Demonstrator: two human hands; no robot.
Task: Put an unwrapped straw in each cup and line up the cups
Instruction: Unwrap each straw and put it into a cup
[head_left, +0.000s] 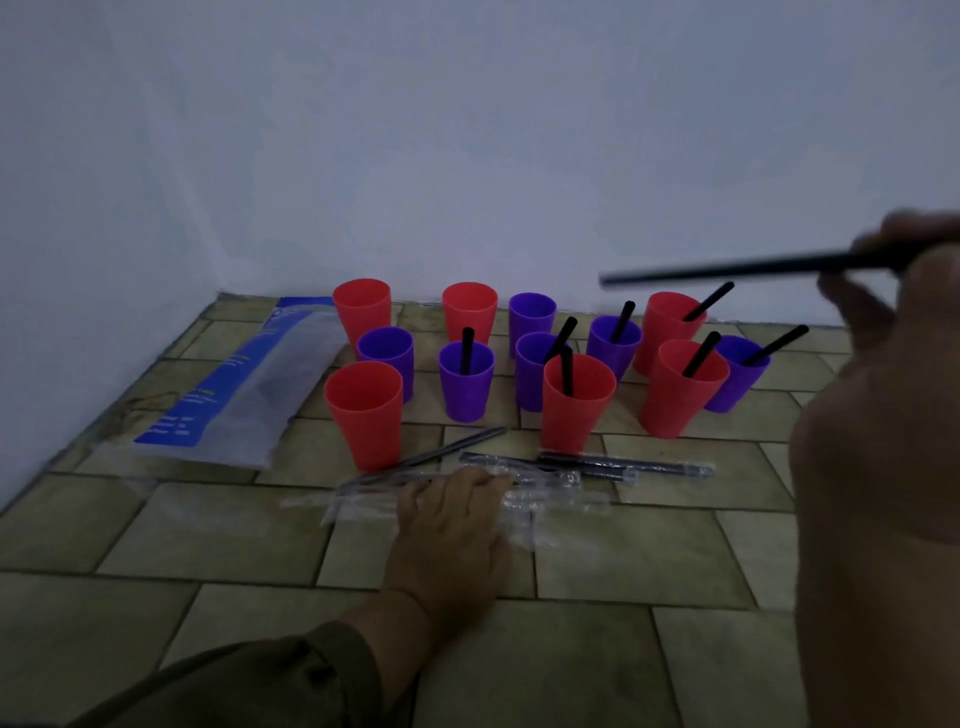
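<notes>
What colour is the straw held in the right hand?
The thin plastic straw is black; the head view shows it.

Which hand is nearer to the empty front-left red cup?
Left. The left hand lies close in front of the red cup; the right hand holds a straw far right.

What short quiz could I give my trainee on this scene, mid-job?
1. True or false: the left hand touches the clear wrappers on the floor.
2. How many cups lack a straw, like the front-left red cup?
3. Multiple choice: the right hand grips A) a purple cup, B) a bare black straw, C) the blue bag.
Key: 1 true. 2 five. 3 B.
</notes>
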